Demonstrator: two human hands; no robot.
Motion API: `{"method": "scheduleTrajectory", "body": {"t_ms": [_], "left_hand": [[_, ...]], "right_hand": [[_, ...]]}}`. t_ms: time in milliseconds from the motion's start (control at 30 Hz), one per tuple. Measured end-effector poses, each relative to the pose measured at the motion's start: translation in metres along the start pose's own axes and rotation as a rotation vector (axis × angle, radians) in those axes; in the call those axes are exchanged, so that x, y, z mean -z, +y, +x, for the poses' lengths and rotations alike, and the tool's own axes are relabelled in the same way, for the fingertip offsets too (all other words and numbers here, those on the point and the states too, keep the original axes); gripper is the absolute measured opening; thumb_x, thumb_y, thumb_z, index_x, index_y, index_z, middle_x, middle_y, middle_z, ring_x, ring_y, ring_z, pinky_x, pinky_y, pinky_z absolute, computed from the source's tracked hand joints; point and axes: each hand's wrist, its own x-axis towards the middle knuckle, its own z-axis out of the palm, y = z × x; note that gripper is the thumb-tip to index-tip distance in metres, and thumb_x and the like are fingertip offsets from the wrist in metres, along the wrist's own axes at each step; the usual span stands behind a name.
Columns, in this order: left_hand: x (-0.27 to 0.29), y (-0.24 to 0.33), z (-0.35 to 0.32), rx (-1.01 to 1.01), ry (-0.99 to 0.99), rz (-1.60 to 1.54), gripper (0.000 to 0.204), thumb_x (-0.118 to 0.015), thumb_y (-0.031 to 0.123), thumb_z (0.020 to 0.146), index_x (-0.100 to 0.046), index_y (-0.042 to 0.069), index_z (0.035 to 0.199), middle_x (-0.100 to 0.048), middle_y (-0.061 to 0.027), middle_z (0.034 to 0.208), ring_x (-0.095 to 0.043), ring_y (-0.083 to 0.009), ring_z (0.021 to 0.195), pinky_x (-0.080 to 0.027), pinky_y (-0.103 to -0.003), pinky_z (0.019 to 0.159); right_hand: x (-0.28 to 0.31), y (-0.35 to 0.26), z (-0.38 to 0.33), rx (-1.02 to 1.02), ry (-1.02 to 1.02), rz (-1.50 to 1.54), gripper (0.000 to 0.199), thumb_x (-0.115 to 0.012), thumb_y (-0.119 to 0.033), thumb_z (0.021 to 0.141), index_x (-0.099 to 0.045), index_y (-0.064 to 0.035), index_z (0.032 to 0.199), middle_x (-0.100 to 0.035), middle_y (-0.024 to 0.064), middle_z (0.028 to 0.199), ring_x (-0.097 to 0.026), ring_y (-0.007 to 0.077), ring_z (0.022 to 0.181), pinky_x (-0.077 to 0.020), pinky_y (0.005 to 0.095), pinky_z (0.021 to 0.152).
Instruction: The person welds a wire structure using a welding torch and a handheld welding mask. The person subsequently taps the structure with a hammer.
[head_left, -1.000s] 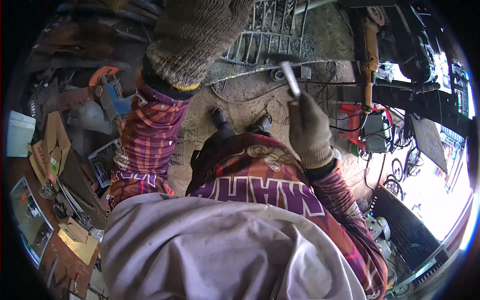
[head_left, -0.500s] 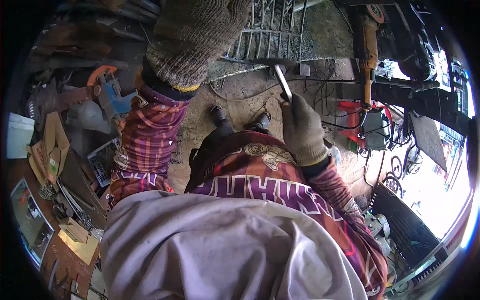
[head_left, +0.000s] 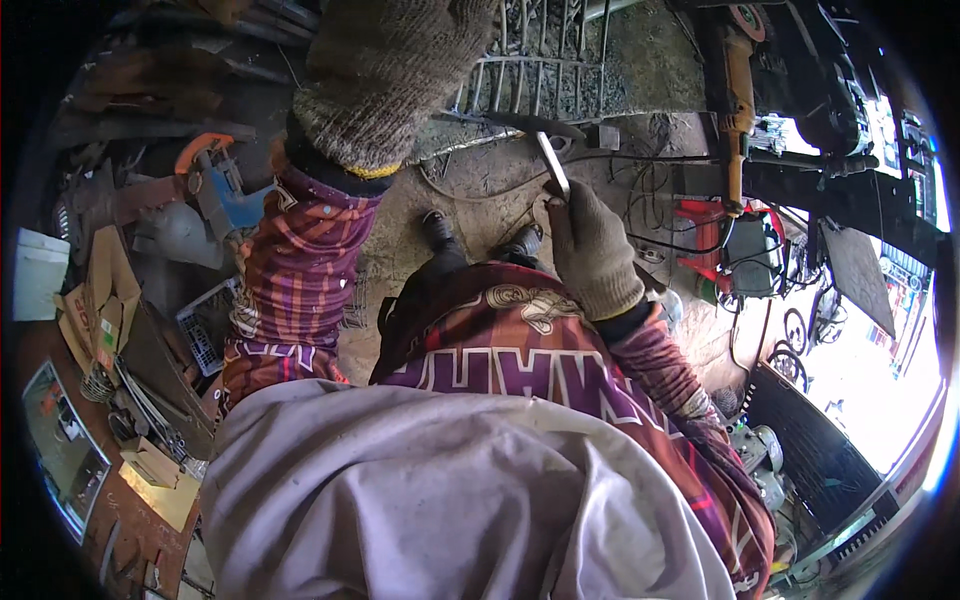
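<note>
My right hand, in a knitted work glove, is closed round the bright metal handle of a hammer. Its narrow dark head, pointed like a chipping hammer's, lies across the near edge of the worktable. On that table rests a grille of thin metal bars. My left hand, gloved too, is raised close to the camera at the grille's left side. Its fingers run out of the frame's top, so what they hold, if anything, is hidden.
An orange-bodied angle grinder hangs at the table's right end. Beyond it stands a red-and-grey machine with cables along the floor. To the left are an orange-and-blue tool, a cardboard box and scrap metal.
My right hand has shifted slightly left and up with the hammer, whose head has slid left along the table edge. My left hand has barely moved.
</note>
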Motion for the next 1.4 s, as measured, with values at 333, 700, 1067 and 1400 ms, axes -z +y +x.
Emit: {"method": "scheduleTrajectory", "body": {"t_ms": [333,700,1067,1400], "left_hand": [[0.007,0.002,0.000,0.005,0.014,0.015,0.033,-0.049,0.017,0.099,-0.055,0.005,0.129,-0.061,-0.0193,0.123,-0.060,-0.0326,0.112,-0.050,-0.039,0.092],[0.002,-0.001,-0.004,0.008,0.010,0.005,0.033,-0.049,0.017,0.099,-0.055,0.005,0.130,-0.060,-0.0193,0.124,-0.060,-0.0324,0.112,-0.050,-0.039,0.092],[0.001,-0.002,-0.010,0.011,0.008,0.008,0.034,-0.048,0.018,0.100,-0.055,0.004,0.130,-0.060,-0.0194,0.125,-0.060,-0.0322,0.113,-0.049,-0.039,0.093],[0.002,-0.004,-0.010,0.043,0.019,-0.018,0.034,-0.048,0.018,0.100,-0.054,0.004,0.130,-0.059,-0.0194,0.126,-0.059,-0.0321,0.114,-0.049,-0.039,0.094]], "right_hand": [[0.009,-0.008,0.000,0.018,0.101,-0.040,0.023,-0.054,-0.015,0.094,-0.059,-0.0051,0.114,-0.062,0.0195,0.073,-0.064,0.0389,0.067,-0.0496,0.0426,0.059],[0.018,-0.021,0.000,-0.025,0.192,0.199,0.025,-0.055,-0.024,0.095,-0.057,-0.0065,0.113,-0.063,0.0192,0.078,-0.065,0.0382,0.072,-0.0508,0.0445,0.062],[0.013,-0.020,-0.001,0.066,0.206,0.247,0.024,-0.052,-0.016,0.094,-0.057,-0.0018,0.113,-0.064,0.0218,0.082,-0.065,0.0401,0.075,-0.0508,0.0402,0.063],[0.000,-0.007,-0.003,0.053,0.181,0.071,0.023,-0.052,-0.013,0.095,-0.061,-0.0012,0.113,-0.065,0.0174,0.082,-0.068,0.0284,0.074,-0.0509,0.0335,0.065]]}}
